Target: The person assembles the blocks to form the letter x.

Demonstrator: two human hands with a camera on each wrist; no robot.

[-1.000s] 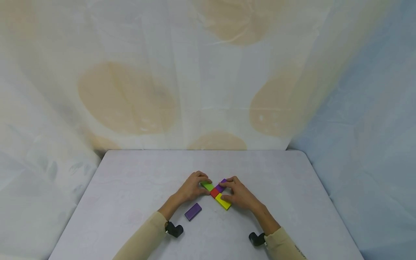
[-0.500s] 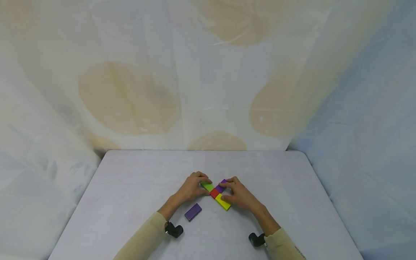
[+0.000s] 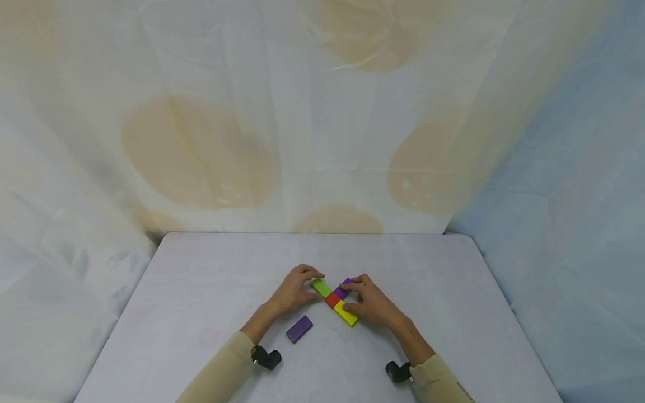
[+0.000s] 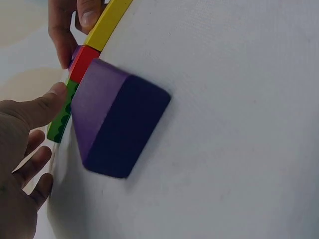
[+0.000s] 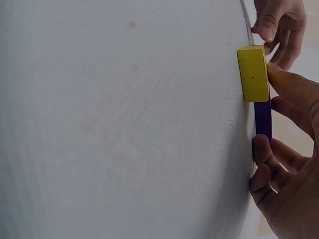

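Observation:
A row of flat blocks lies on the white table [image 3: 201, 291]: green [image 3: 321, 287], red [image 3: 332, 299] and yellow [image 3: 346, 313], with a purple block [image 3: 344, 289] against the row's right side. My left hand [image 3: 297, 290] curls over the green block's far end, and its thumb [image 4: 42, 107] presses the green block [image 4: 60, 122] from the side. My right hand [image 3: 370, 302] holds the other end, with its thumb against the yellow block [image 5: 254, 73] and its fingers on the purple block [image 5: 262, 122]. A second, loose purple block [image 3: 299, 328] lies near my left wrist, large in the left wrist view [image 4: 117, 122].
Draped cloth walls close in the table at the back and on both sides. A black camera sits on each wrist [image 3: 267, 357] [image 3: 398, 371]. The tabletop reaches bare towards the far edge [image 3: 312, 234] and out to both sides.
My left hand's fingers have lifted and drawn back a little, so more of the green block's far end shows. The right hand and all the blocks have stayed put.

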